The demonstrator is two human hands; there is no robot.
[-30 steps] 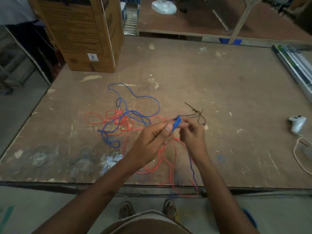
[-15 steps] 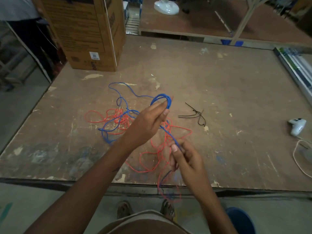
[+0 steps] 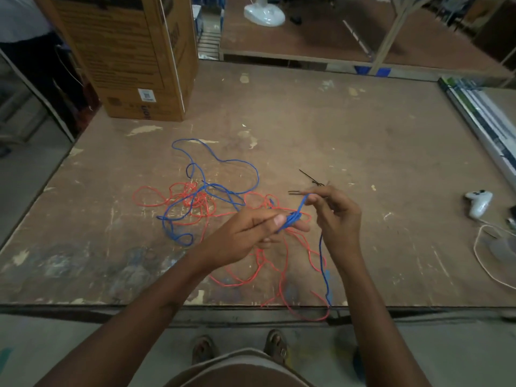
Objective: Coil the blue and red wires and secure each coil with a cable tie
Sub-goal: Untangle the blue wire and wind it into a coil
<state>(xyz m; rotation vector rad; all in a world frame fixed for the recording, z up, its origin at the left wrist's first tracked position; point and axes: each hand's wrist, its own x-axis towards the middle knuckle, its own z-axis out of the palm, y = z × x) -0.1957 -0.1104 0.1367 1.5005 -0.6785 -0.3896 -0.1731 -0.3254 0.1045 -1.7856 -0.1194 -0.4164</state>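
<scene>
Left hand pinches the small blue coil, right hand pinches the feed strand. Keep loops even and tease blue out of the red wire first.

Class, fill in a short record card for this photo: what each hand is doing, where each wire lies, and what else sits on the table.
left hand: pinches small blue coil
right hand: pinches blue wire above coil
blue wire: mostly loose on table
red wire: uncoiled, tangled, one loop over the near edge
cable ties: on table, beyond right hand
also: box, white controller
</scene>
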